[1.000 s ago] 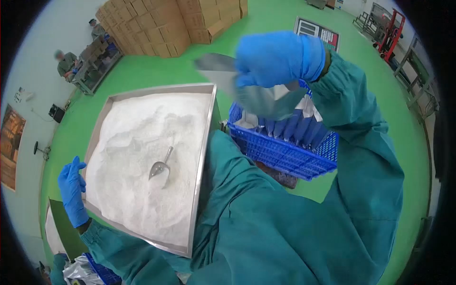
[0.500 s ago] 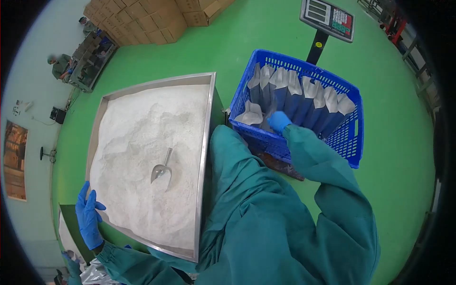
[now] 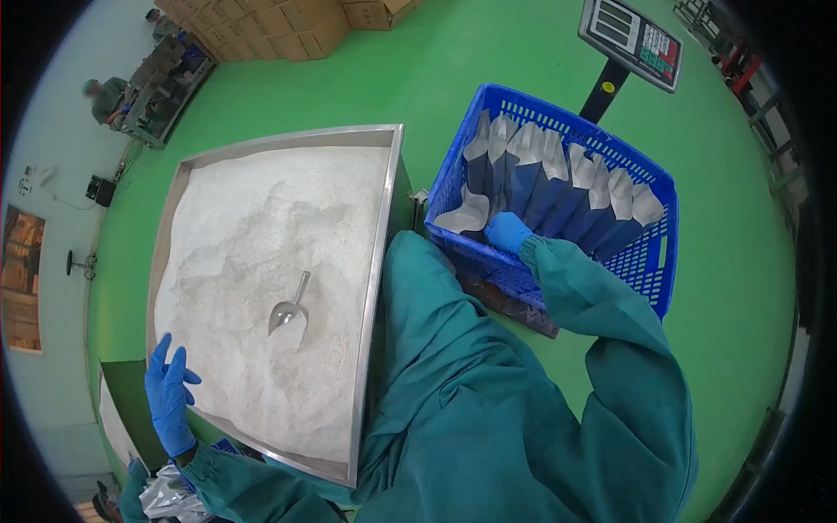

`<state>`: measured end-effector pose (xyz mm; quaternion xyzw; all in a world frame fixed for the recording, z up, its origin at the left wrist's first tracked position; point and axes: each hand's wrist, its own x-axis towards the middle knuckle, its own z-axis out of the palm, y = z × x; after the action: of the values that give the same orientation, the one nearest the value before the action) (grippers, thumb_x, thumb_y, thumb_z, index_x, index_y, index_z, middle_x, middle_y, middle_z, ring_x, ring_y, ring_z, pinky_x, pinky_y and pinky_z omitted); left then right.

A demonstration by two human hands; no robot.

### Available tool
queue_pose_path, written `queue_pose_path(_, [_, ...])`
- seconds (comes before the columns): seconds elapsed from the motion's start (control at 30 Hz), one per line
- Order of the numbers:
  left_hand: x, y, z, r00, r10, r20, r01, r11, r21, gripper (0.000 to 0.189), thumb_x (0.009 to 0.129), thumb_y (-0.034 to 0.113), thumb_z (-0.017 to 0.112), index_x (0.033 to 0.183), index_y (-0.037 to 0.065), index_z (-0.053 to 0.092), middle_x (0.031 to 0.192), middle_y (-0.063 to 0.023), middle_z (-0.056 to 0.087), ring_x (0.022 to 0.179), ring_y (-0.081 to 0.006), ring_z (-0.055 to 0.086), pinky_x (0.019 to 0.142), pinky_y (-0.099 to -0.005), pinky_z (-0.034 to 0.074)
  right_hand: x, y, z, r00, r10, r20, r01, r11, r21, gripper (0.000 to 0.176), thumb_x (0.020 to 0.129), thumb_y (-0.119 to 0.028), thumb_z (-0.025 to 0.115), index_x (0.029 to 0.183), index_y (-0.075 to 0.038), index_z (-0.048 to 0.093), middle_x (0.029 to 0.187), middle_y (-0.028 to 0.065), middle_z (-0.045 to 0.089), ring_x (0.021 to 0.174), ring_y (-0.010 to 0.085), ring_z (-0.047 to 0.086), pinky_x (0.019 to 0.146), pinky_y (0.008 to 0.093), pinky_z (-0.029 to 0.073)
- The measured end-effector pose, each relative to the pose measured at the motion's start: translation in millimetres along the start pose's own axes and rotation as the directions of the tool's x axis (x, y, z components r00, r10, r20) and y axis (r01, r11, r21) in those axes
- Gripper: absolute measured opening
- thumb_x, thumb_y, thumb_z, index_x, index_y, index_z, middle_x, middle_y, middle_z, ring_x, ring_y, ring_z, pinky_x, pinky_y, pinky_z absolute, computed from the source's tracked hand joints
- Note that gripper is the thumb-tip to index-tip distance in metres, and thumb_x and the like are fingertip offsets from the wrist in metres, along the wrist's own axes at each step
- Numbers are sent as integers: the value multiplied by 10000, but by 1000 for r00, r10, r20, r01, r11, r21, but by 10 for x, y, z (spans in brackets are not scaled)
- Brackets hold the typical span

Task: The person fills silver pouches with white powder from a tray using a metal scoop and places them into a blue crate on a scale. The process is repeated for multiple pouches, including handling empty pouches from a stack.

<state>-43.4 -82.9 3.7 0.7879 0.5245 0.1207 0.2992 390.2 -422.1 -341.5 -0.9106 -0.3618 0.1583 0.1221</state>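
My left hand (image 3: 170, 397), in a blue glove, is held at the lower left edge of a metal tray (image 3: 394, 187), its fingers apart and nothing in them. White powder (image 3: 253, 227) fills the tray, and a metal scoop (image 3: 290, 314) lies on it. My right hand (image 3: 507, 233), also gloved, reaches into a blue basket (image 3: 670, 235) at its near left side, fingers curled; what they hold, if anything, is hidden. Several open-topped silver and blue bags (image 3: 554, 174) stand upright in the basket. One bag (image 3: 466, 212) with a wide open mouth is just left of my right hand.
A scale display (image 3: 632, 39) rises on a post behind the basket. Cardboard boxes (image 3: 279, 26) are stacked at the back. One co-worker (image 3: 106, 100) is by a cart (image 3: 161, 100) at the upper left. Silver packaging (image 3: 167, 495) lies at the lower left.
My right hand has moved slightly down in the basket, and its fingers are more curled. My left hand has stayed by the tray's edge. The view has shifted a little.
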Motion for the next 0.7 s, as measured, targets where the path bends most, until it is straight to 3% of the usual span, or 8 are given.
queue_pose_path(0.13, [20, -1, 128, 989, 51, -136, -64, 994, -88, 240, 838, 244, 580, 940, 32, 532, 512, -23, 477, 344, -76, 366, 321, -209, 280, -70, 79, -392, 951, 156, 265, -196, 972, 130, 415, 837, -344, 420, 862, 13, 631, 837, 223, 611, 778, 362, 596, 739, 447, 461])
queue_pose_path(0.27, [59, -549, 52, 939, 110, -325, -184, 961, -208, 325, 908, 347, 435, 724, 79, 430, 533, -4, 427, 411, -86, 379, 386, -216, 317, -524, -71, -1284, 963, 212, -164, -168, 954, 249, 420, 889, -411, 379, 1097, -60, 481, 766, 225, 565, 707, 326, 595, 686, 410, 474])
queue_pose_path(0.33, [-138, -328, 246, 921, 211, -329, -337, 855, -395, 444, 933, 411, 289, 934, 29, 516, 792, -73, 548, 712, -151, 529, 687, -272, 435, -600, -430, -1482, 935, 350, 58, -10, -136, 991, 254, 888, -216, 355, 1047, -58, 475, 834, 85, 574, 808, 184, 578, 664, 322, 475])
queue_pose_path(0.4, [-598, 529, 1019, 750, 312, -583, -541, 797, -269, 491, 938, 384, 272, 1207, 3, 422, 1191, -138, 472, 1100, -224, 453, 971, -340, 305, -656, -1241, -1490, 997, 56, -53, 64, -224, 973, 306, 891, -276, 361, 1113, -92, 465, 966, 67, 541, 946, 199, 529, 752, 335, 439])
queue_pose_path(0.5, [-988, 861, 1761, 502, 744, -442, -861, 477, -175, 868, 724, 526, 567, 1351, 21, 244, 1399, -162, 246, 1301, -318, 214, 1071, -436, 108, -1068, -2819, -1145, 906, -303, -296, 34, -645, 763, 444, 902, -411, 347, 1230, -116, 397, 1157, 98, 498, 1057, 241, 494, 887, 404, 397])
queue_pose_path(0.57, [-1029, 751, 1833, 768, 628, -128, -510, 719, 472, 885, 730, 595, 497, 1359, 31, 232, 1418, -160, 216, 1320, -321, 161, 1070, -465, 78, -1161, -3458, -981, 787, -586, -194, -401, -725, 561, 570, 894, -515, 305, 1321, -138, 305, 1243, 115, 464, 1093, 272, 486, 919, 421, 399])
queue_pose_path(0.63, [-843, 484, 1427, 714, 669, -206, -362, 604, 710, 780, 759, 419, 545, 1358, 32, 229, 1416, -135, 224, 1302, -322, 190, 1062, -481, 19, -1121, -3642, -1132, 659, -746, -95, -658, -633, 408, 647, 883, -574, 268, 1373, -152, 237, 1265, 122, 444, 1091, 289, 490, 907, 415, 415])
queue_pose_path(0.7, [-671, -466, 1068, 797, 357, -487, -378, 924, 59, 698, 772, 257, 570, 1349, 30, 250, 1411, -137, 230, 1291, -298, 211, 1061, -463, 103, -1227, -3476, -1350, 443, -870, -215, -566, -457, 686, 806, 814, -673, 277, 1391, -120, 179, 1374, 113, 313, 1231, 311, 349, 995, 439, 319])
